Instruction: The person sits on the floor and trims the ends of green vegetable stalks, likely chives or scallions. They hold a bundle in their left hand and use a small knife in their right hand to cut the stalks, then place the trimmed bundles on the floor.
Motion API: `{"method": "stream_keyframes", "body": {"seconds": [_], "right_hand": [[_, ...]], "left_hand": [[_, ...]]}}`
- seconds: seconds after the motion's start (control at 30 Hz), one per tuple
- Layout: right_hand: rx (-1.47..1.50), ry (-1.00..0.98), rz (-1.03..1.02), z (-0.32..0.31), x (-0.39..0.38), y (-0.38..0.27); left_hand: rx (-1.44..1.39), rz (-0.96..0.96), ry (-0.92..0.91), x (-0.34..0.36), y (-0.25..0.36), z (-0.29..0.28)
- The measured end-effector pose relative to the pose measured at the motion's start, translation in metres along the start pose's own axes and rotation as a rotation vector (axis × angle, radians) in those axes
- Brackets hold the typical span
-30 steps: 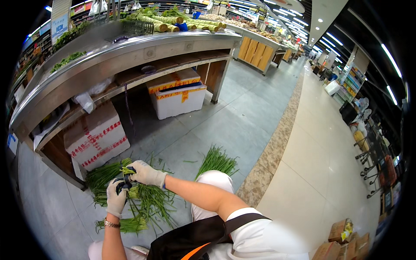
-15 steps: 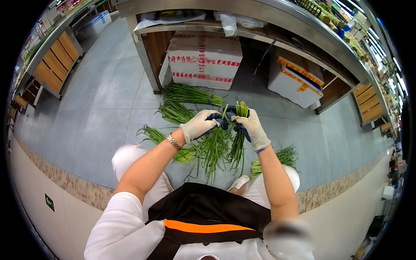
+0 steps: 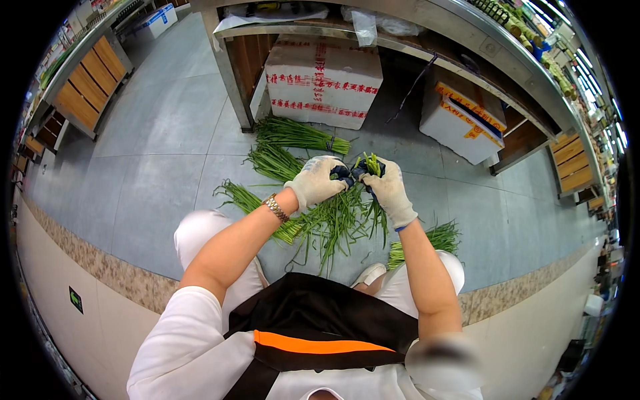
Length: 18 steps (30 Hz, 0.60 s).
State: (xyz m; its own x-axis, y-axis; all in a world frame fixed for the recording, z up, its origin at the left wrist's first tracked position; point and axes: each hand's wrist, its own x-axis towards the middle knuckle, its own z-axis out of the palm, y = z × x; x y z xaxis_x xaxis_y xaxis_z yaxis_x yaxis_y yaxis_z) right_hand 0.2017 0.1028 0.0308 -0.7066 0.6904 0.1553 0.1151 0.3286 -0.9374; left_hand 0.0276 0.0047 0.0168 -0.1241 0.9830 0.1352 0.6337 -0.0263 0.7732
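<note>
Both of my hands wear pale work gloves with dark blue palms and fingers. My right hand (image 3: 388, 189) is wrapped round a bunch of green chives (image 3: 371, 164), the cut ends pointing up and the leaves hanging below. Close beside it, my left hand (image 3: 317, 183) is closed with its fingertips pressed together, almost touching the right one; what they pinch is hidden. Under the hands lies a loose heap of chives (image 3: 333, 230). A tied bundle (image 3: 300, 139) lies beyond, with more bundles (image 3: 272, 161) to the left. Another bundle (image 3: 433, 243) sits by my right knee.
A metal-edged counter (image 3: 460, 50) stands ahead. Beneath it are a white foam box (image 3: 323, 83) with red print and a second white box (image 3: 457, 130) with orange tape. A wooden-fronted stand (image 3: 93, 77) is at the far left. Grey tiles (image 3: 163, 177) cover the floor.
The bunch in my right hand has tilted, with its cut ends turned more toward me. My left hand has turned a little, its back now facing up more. The view has shifted slightly.
</note>
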Motion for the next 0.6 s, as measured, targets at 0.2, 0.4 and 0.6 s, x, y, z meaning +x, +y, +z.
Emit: {"method": "stream_keyframes", "body": {"seconds": [0.2,0.4,0.6], "right_hand": [[-0.119,0.105,-0.013,0.003,-0.006,-0.012],[0.292,0.158,0.165,-0.024,0.004,0.005],[0.112,0.116,0.079,-0.011,-0.002,0.005]], "left_hand": [[0.172,0.001,0.024,-0.002,0.007,-0.008],[0.025,-0.073,0.058,-0.004,-0.012,-0.002],[-0.263,-0.228,-0.108,0.001,0.000,-0.011]]}}
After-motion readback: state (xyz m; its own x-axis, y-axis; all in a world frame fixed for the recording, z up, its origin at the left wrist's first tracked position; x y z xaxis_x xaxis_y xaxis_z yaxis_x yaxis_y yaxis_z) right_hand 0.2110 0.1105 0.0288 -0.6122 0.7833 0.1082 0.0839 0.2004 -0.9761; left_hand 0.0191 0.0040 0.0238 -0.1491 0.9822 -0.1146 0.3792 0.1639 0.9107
